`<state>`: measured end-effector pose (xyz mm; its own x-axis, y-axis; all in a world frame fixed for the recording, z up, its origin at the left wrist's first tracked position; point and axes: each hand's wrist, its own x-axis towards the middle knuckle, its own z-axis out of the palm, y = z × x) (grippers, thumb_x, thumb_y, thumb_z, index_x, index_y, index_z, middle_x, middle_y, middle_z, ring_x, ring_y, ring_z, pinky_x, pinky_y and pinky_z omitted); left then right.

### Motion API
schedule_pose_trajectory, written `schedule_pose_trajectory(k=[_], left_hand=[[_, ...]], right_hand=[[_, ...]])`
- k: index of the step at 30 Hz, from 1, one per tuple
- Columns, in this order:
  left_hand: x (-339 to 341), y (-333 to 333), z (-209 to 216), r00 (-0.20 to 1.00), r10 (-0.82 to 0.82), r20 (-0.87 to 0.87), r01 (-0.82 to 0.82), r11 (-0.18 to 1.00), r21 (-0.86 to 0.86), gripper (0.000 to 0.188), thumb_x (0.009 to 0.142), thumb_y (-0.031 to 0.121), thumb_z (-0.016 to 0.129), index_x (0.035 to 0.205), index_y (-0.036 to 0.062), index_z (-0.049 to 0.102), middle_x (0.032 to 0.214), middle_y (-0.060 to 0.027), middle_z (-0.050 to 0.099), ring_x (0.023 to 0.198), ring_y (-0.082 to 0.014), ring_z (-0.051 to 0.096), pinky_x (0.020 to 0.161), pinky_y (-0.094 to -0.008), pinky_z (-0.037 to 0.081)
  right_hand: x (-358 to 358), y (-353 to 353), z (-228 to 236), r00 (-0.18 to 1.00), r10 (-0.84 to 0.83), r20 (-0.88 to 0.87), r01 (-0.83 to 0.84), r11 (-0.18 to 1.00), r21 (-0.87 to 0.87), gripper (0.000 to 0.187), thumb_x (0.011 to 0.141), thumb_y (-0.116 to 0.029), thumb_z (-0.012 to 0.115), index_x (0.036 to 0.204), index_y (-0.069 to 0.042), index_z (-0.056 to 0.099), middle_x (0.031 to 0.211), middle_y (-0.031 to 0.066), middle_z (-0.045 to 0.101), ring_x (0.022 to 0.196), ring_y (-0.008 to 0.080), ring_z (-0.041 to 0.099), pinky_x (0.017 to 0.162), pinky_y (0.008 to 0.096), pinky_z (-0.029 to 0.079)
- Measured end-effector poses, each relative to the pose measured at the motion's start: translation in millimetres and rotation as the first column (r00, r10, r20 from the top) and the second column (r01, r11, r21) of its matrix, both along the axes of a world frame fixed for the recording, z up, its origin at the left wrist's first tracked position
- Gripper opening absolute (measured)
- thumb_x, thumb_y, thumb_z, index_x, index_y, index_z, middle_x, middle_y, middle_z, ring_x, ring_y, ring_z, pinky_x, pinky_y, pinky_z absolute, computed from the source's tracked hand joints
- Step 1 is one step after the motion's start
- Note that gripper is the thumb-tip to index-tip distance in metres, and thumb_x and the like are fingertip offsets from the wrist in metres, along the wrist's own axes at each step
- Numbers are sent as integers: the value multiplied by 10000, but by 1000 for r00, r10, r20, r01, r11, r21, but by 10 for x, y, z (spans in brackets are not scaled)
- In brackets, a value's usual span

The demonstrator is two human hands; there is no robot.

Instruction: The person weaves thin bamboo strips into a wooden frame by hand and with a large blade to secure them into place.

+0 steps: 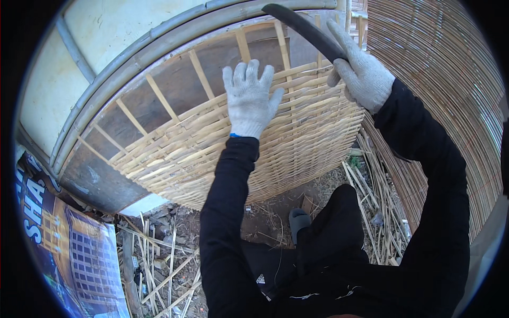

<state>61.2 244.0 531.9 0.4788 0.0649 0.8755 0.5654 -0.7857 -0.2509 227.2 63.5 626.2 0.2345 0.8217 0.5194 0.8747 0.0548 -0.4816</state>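
Observation:
A wide mat of woven split bamboo [297, 143] leans in front of me, its upright slats standing bare above the top woven strip. My left hand [249, 98], in a whitish knit glove, lies against the upper part of the weave with fingers spread. At the mat's upper right corner, my right hand [368, 77], gloved alike, grips a machete [307, 33]. Its long, dark, slightly curved blade points up and left above the slats. One finger of that hand stretches up beside the blade, and the handle is mostly hidden in the grip.
Behind the mat stands a dark board [169, 87], with bamboo poles [143, 53] across its top. A slatted bamboo wall [440, 95] rises at right. Loose bamboo strips [172, 270] litter the ground on both sides. A printed banner [95, 259] lies lower left; my slipper [299, 220] shows below.

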Motion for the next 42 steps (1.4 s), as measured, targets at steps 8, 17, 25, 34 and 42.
schedule_pose_trajectory(k=[8,17,25,34,42], left_hand=[[242,-175,-626,988,137,77,-100,928,-360,548,806,401,782,1242,108,626,1213,-95,589,1071,-326,534,946,-483,427],[26,-40,108,920,362,147,-282,876,-391,478,815,538,729,952,82,687,941,-105,671,949,-318,622,971,-521,369],[49,229,-207,934,358,-14,-352,911,-215,578,832,633,683,806,57,655,771,-128,669,787,-292,653,833,-426,456],[73,413,-242,942,335,11,-324,920,-220,618,776,685,712,778,69,663,753,-108,671,751,-281,656,733,-422,462],[75,386,-196,932,363,-7,-352,897,-268,612,772,698,708,782,86,669,772,-100,678,777,-274,660,743,-420,460]], right_hand=[[107,-248,-472,980,28,195,43,935,-353,642,982,-36,442,1578,-172,247,865,294,688,762,425,707,711,481,591],[-40,-682,-176,973,-35,229,42,999,-27,640,981,-24,424,1585,-154,261,837,247,693,724,324,729,677,426,617],[114,-353,-139,981,-14,195,-10,992,125,603,1004,-60,420,1579,-197,301,708,168,628,618,292,679,630,403,597],[238,32,-235,984,72,165,-42,983,-179,600,990,-26,425,1563,-164,311,951,287,698,783,361,731,710,467,600],[283,52,-404,934,181,308,-107,964,-242,590,1005,-72,450,1565,-150,284,902,283,688,819,385,720,748,458,581]])
